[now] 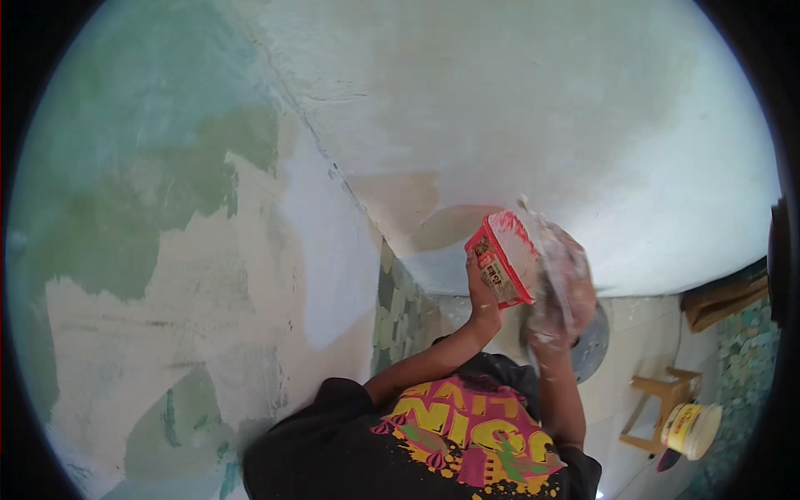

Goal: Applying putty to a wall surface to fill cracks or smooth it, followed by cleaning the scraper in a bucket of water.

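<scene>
My left hand [482, 290] is raised in front of me and grips a small red tub [502, 258] smeared with white putty. Just right of it, my right hand [568, 293], coated in white putty and motion-blurred, holds a flat putty knife [543, 237] whose blade rests at the tub's open top. Both hands are close together, held up near a white plastered wall [517, 108]. My black printed T-shirt [450, 433] fills the lower middle of the view.
A wall with green paint and patches of white filler [167, 275] spreads to the left. A strip of mosaic tiles [400, 308] runs down the corner. At the lower right stand a wooden stool [654, 400] and a yellow-and-white bucket [690, 429]. A grey round object [593, 346] lies behind my right arm.
</scene>
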A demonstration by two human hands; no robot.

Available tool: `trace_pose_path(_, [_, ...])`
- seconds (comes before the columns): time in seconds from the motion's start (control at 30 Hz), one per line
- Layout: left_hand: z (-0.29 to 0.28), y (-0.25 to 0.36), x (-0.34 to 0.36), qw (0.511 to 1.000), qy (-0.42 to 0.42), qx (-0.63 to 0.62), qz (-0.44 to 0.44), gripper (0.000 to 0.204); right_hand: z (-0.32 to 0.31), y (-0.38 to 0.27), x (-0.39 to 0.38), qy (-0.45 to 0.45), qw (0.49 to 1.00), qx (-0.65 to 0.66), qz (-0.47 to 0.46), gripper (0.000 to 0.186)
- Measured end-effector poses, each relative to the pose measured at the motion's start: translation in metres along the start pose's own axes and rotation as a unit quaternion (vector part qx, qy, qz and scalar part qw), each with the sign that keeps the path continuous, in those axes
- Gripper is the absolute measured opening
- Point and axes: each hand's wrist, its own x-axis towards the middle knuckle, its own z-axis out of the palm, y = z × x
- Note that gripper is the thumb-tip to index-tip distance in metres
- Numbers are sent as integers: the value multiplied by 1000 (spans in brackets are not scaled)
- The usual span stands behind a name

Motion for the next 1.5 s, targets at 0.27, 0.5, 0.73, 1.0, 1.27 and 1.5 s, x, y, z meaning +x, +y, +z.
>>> trace_pose_path(0.27, [18, -6, -7, 999, 44, 3, -25, 60, 39, 11, 44, -28, 968, -168, -184, 37])
trace_pose_path(0.5, [21, 4, 0, 993, 93, 31, -61, 59, 39, 41, 61, 11, 940, -256, -226, 24])
trace_pose_path(0.73, [-8, -1, 9, 996, 65, 52, -17, 61, 65, 42, 33, -68, 953, -212, -208, 14])
trace_pose_path(1.0, [-44, -10, 26, 992, 51, 110, 29, 59, 118, 38, 48, -94, 946, -176, -255, 11])
trace_pose_path(1.27, [-5, -8, 15, 993, 117, 30, 15, 54, 128, 56, 66, -100, 914, -139, -367, 15])
trace_pose_path(1.5, [-5, -25, 2, 991, 128, 32, 14, 56, 117, 60, 104, -119, 858, -159, -474, 21])
